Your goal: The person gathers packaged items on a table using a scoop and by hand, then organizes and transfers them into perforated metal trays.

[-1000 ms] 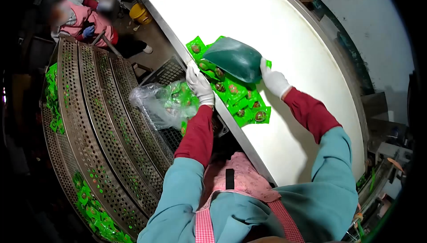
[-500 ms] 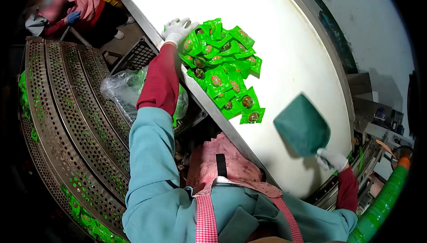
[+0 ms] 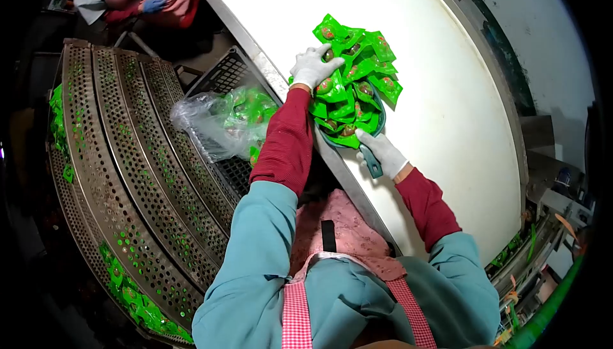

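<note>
Dozens of green packets (image 3: 388,86) lie heaped in and around a scoop (image 3: 372,162) at the white table's (image 3: 447,151) left side, right hand (image 3: 383,151) gripping its handle, left hand (image 3: 311,68) loosely open against them. Level scooping with light palm pressure should limit spills.

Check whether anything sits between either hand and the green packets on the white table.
Left hand: nothing visible, its fingers lie on the green packets. Right hand: only the scoop, held by its handle, with packets piled in it.
</note>
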Demonstrator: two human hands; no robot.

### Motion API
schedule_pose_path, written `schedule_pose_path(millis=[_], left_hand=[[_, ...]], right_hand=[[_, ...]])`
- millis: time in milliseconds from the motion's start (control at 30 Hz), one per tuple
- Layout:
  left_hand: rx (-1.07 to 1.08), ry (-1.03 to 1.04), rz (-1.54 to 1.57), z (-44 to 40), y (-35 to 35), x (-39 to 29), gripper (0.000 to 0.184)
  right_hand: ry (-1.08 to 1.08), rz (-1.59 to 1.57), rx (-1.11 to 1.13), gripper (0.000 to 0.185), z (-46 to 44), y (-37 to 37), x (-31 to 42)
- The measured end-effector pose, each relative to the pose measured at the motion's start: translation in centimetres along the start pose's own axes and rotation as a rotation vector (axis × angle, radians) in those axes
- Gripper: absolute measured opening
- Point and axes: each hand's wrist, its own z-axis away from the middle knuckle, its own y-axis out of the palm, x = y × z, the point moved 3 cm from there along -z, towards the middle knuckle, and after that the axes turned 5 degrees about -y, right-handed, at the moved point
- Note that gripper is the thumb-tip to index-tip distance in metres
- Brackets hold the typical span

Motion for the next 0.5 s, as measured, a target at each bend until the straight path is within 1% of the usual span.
schedule_pose_path(millis=[33,67,133,167,200,267,333,433,467,500], left_hand=[[-0.014,0.033,0.055,0.8,-0.1,-0.3,0.075],[0.011,0.031,0.067,1.5,-0.2,-0.6,0.074],[0.006,0.048,0.078,2.6,0.1,-1.1,0.073],[0.065,0.073,0.107,3.2,0.4,-1.5,0.072],[0.019,0.119,0.096,3.5,1.5,-1.6,0.072],[0.055,0.109,0.086,5.9,1.2,-3.6,0.073],[0.027,0.129,0.072,7.1,0.7,-5.6,0.074],[-0.027,0.284,0.184,7.9,-1.7,-7.2,0.073],[-0.086,0.306,0.236,7.9,-2.9,-7.2,0.072],[-0.118,0.321,0.258,9.8,-5.4,-7.8,0.07]], right_hand=[[-0.067,-0.096,-0.048,0.039,-0.2,0.2,-0.1],[-0.083,-0.096,-0.04,0.039,0.0,0.2,-0.3],[0.056,-0.126,-0.043,0.038,1.8,0.1,-1.0],[-0.071,-0.191,-0.056,0.036,1.4,-0.3,-3.2],[-0.07,-0.249,-0.019,0.034,2.0,-0.5,-4.1],[-0.033,-0.294,-0.031,0.034,4.9,-0.8,-4.4],[-0.072,-0.304,-0.045,0.033,7.5,-0.8,-3.7],[-0.169,-0.224,-0.073,0.034,10.5,0.3,-1.6],[-0.204,-0.218,-0.041,0.035,11.1,0.8,-0.9],[-0.225,-0.201,-0.005,0.037,11.8,1.7,-0.1]])
